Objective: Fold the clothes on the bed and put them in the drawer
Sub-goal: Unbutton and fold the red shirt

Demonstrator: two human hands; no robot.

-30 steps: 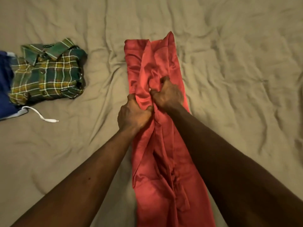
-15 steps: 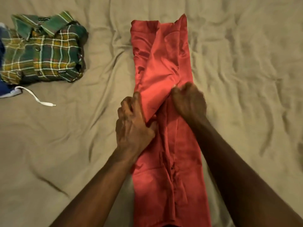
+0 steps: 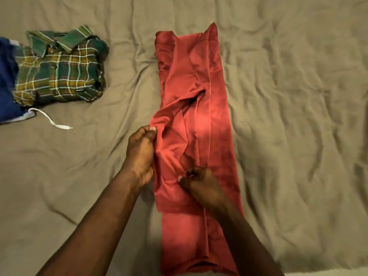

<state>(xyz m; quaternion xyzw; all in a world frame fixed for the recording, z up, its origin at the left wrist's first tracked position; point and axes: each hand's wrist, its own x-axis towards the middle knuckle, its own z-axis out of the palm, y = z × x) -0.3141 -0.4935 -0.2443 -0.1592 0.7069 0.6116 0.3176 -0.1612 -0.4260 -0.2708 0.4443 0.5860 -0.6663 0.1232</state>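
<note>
Rumpled tan sheet (image 3: 288, 116) is covering the bed, and the red garment (image 3: 211, 120) is lying on it as a long narrow strip, running from the near edge away toward the far side, roughly midway across.

Nearest, the right hand (image 3: 201, 186) is sitting on the strip's middle with its fingers curled, pinching a small ridge of cloth against the thumb. Just beyond and to the left, the left hand (image 3: 139, 154) is gripping the strip's left edge, thumb (image 3: 152, 128) pressed on top and the other fingers tucked underneath.

The step in hand seems to be squaring the loose left flap. It probably wants both hands drawing that edge taut and laying it parallel to the right edge, then smoothing the bunched creases flat before the strip is doubled end to end; folding over trapped wrinkles would likely give a lumpy bundle.

Farther off, toward the far left corner, a plaid shirt (image 3: 59, 70) is lying folded, collar up, resting on a blue garment (image 3: 7, 86) whose white drawstring (image 3: 53, 121) is trailing onto the sheet.

The left hand's lower fingers are hiding under the cloth, so their spread cannot be told. The frame's left side is cutting off the blue garment, the strip's near end is sliding under the right forearm, what kind of garment the red one is stays unclear, and the drawer is not showing anywhere.
</note>
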